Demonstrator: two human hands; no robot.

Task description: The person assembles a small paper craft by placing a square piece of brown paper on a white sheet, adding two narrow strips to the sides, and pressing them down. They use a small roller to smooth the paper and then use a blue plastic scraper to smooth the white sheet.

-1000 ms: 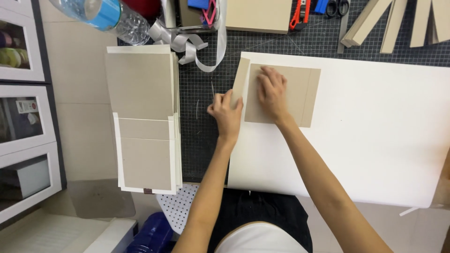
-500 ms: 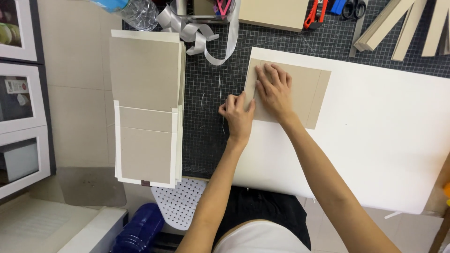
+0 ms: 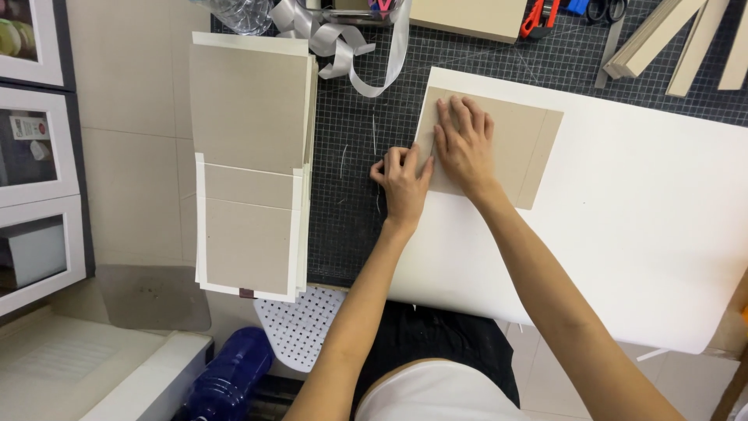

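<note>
**Two hands press a brown board onto white paper**

A big dark green cutting mat with a grid [image 3: 366, 226] covers the table. On it lies a large white sheet of paper [image 3: 623, 234]. The sheet looks thin and light, so it would bend and crease if pulled hard.

To the left, a tall stack of grey-brown boards wrapped in white paper [image 3: 249, 164] hangs over the edge of the mat.

Near the top left corner of the white sheet lies a flat brown cardboard rectangle [image 3: 522, 148]. It looks stiff and light, and it could slide on the smooth paper. I think it is best held by its edges or pressed flat from above.

The right hand [image 3: 466, 144] lies flat on the cardboard with its fingers spread a little, holding nothing. The left hand [image 3: 403, 183] sits at the left edge of the cardboard. Its fingers are curled close, pinching at that edge.

A shiny silver ribbon [image 3: 351, 43] curls at the top of the mat.
</note>
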